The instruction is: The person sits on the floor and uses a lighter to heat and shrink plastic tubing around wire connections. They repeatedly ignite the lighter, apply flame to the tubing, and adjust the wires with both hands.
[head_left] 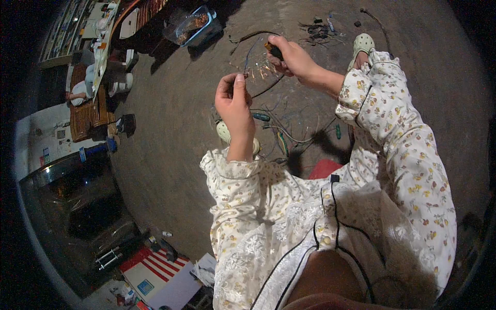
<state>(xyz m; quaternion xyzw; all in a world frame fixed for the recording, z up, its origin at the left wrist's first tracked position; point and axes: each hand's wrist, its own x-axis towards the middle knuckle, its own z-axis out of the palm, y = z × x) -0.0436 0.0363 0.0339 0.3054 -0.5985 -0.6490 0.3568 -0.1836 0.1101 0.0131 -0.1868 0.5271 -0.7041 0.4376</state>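
My left hand (pixel 233 97) is closed, pinching the end of a thin wire with a small brown piece at the fingertips. My right hand (pixel 292 59), higher and further right, grips a black-and-yellow handled tool (pixel 273 50). Frayed copper strands (pixel 261 71) and a thin blue wire show between the hands; whether they join what I hold I cannot tell. Below them on the floor lie scattered cables (pixel 302 139), a green-handled tool (pixel 262 117), another green tool (pixel 338 131) and a green-yellow piece (pixel 283 143).
A blue plastic bin (pixel 205 35) stands at top, beside a heap of dark wire scraps (pixel 318 32). My cream clog (pixel 363 42) is on the right. A red seat (pixel 323 168) shows below me. At left, a person (pixel 81 93) is by a wicker chair (pixel 85 124).
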